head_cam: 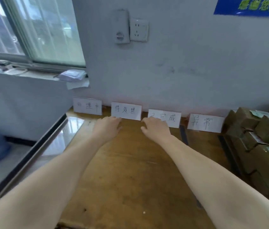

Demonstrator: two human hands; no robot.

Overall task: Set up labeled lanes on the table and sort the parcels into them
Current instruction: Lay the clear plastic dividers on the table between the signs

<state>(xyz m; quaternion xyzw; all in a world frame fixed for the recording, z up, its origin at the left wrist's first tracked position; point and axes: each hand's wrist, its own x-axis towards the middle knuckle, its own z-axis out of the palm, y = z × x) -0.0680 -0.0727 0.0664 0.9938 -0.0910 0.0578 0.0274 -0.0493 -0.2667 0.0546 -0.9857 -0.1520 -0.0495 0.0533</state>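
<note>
Head view, lane set-up stage. Four handwritten label cards lean against the wall (180, 71) along the back edge of the table (130, 171): first card (87, 105), second card (126, 111), third card (168, 118) and fourth card (205, 123), side by side with small gaps. The left hand (107, 125) reaches forward with fingers extended, its tips at the lower left corner of the second card; the right hand (155, 128) lies in front of the third card's lower left corner with fingers bent, and whether it pinches the card cannot be told. A dark tape strip (184, 135) runs forward from between the third and fourth cards. Labelling thus appears nearly finished, with only card alignment in hand. Sorting appears not begun: the parcels (249, 123) are stacked at the table's right end, just beside the fourth card, and none lies in front of any card. The wood in front of the cards offers open room; the left edge falls away close to the first card.
</note>
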